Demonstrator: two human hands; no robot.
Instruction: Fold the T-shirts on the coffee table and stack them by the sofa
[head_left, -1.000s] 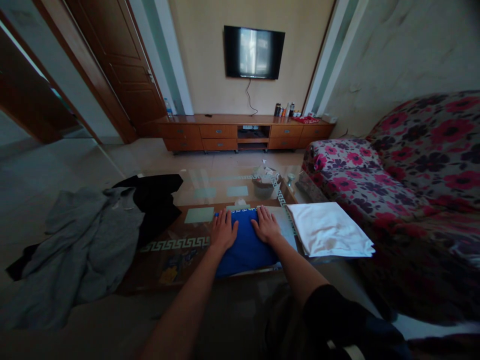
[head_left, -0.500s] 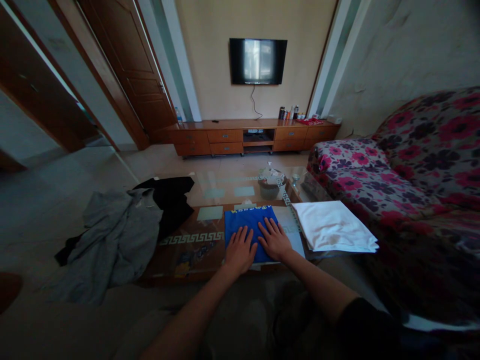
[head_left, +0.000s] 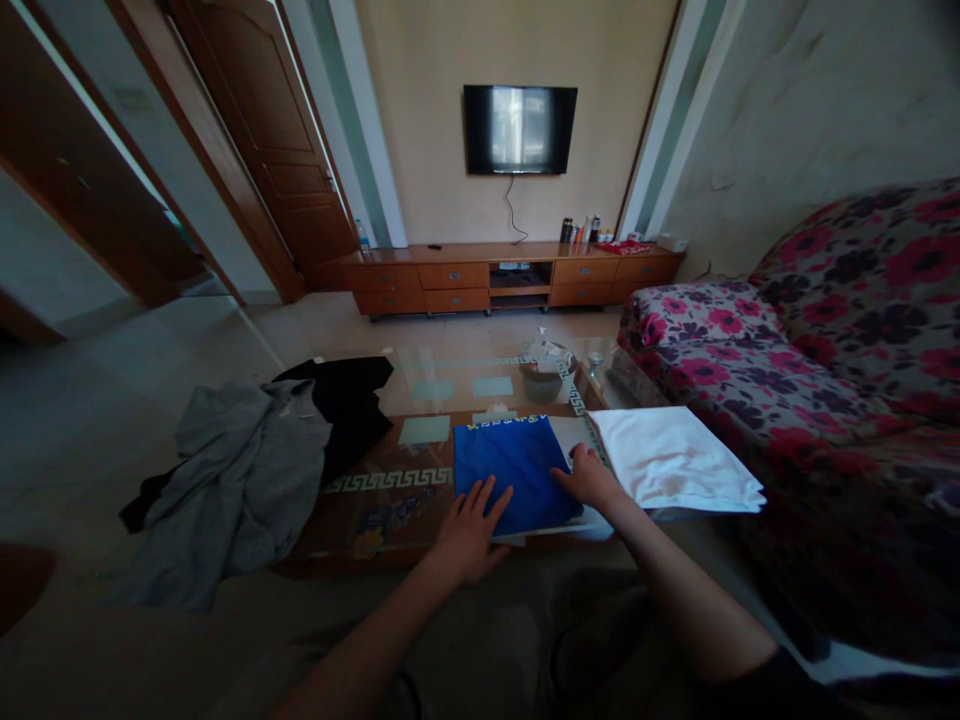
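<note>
A folded blue garment, with white and yellow marks along its far edge, lies flat on the glass coffee table. My left hand rests at its near left corner, fingers spread over the fabric and thumb off the near edge. At the right edge is my right hand, its thumb on the blue fabric and its index finger apart and bent; the other fingers are partly hidden. Just right of that hand lies a folded white garment, overhanging the table's right side.
A grey garment and a black garment lie heaped at the table's left end. A waste basket shows beyond the garments, near a small glass. A flowered sofa stands on the right, a low TV cabinet at the back.
Both hands lay flat on the blue garment before. My left hand has slid toward its near left corner, my right to its right edge. More of the blue garment shows.
</note>
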